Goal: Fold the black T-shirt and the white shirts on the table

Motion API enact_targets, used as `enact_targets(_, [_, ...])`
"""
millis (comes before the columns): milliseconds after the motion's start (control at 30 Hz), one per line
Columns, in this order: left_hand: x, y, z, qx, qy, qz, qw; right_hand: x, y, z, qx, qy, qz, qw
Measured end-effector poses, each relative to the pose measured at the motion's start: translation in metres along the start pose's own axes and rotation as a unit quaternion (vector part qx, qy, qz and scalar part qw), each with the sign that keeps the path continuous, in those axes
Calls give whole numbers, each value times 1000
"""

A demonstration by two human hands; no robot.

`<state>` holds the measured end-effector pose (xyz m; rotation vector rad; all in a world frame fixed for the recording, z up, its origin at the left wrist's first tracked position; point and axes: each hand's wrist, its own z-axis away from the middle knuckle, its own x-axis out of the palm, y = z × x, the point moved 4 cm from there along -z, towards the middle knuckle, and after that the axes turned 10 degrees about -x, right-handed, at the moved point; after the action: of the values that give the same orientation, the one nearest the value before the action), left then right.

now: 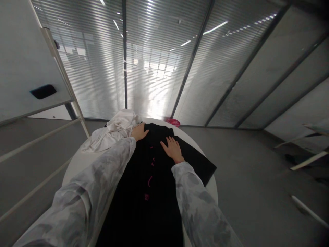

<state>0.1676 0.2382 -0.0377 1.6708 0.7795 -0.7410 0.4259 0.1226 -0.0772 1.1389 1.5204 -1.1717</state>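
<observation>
Black garment with pink print lies spread out on the round white table, one sleeve flat toward the right edge; its other sleeve is not visible. Left hand rests palm-down on the garment's far edge, fingers close together, clamped on nothing; crumpled white cloth sits just beside it. Right hand lies flat on the upper chest, fingers slightly apart, gripping nothing. My read: laid out and mostly smooth; no fold made yet.
</observation>
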Motion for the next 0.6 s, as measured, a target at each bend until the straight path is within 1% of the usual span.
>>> enact_targets(167, [5,-2,-39,-46,-56,36,997,-1,1,1,-8,8,0,1000])
enact_targets(333, [3,2,-66,-96,-77,124,985,-1,0,3,-9,21,-3,1000])
enact_targets(400, [2,1,-72,-112,-69,161,978,-2,0,3,-10,28,-7,1000])
enact_targets(500, [3,-1,-73,-128,-41,200,970,-5,-1,5,-11,37,-12,999])
enact_targets(600, [5,1,-69,-108,-2,230,967,-4,-1,5,-11,40,-13,999])
